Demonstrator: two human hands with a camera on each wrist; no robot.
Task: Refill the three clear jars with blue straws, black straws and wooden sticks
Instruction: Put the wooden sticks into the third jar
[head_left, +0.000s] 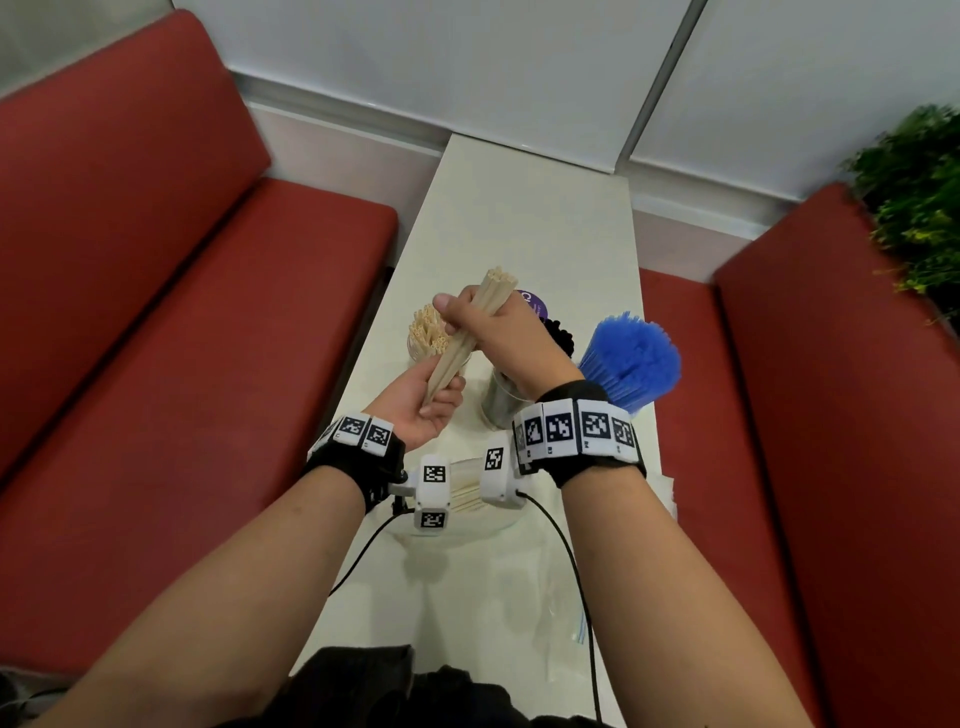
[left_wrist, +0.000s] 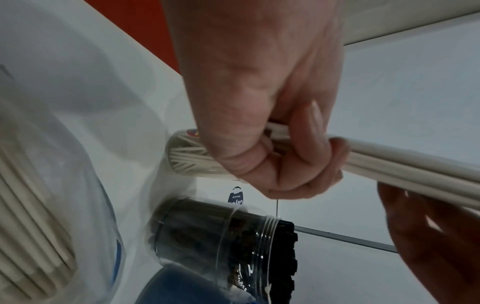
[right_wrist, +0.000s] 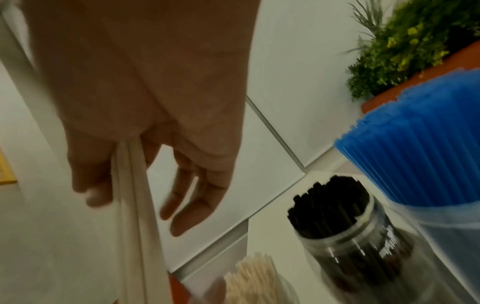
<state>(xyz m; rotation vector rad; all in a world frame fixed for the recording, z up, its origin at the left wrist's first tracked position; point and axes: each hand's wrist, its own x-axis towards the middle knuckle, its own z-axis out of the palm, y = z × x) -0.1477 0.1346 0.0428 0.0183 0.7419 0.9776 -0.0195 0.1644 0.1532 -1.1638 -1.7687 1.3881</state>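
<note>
A bundle of pale wooden sticks (head_left: 467, 332) slants in the air over the table, held by both hands. My left hand (head_left: 441, 400) grips its lower end with curled fingers (left_wrist: 301, 152). My right hand (head_left: 470, 317) holds it higher up, thumb (right_wrist: 91, 185) on one side and fingers (right_wrist: 192, 205) on the other. Just behind stands a clear jar of wooden sticks (head_left: 428, 332). To its right is a clear jar of black straws (head_left: 506, 400), partly hidden by my right wrist. Blue straws (head_left: 631, 358) fan out of a clear container at the far right.
The narrow white table (head_left: 519, 218) runs between two red benches (head_left: 182, 322). A clear bag of more sticks (head_left: 467, 488) lies under my wrists, with flat clear bags (head_left: 524, 603) nearer me. A purple round label (head_left: 530, 301) sits behind the jars. A green plant (head_left: 919, 197) is at right.
</note>
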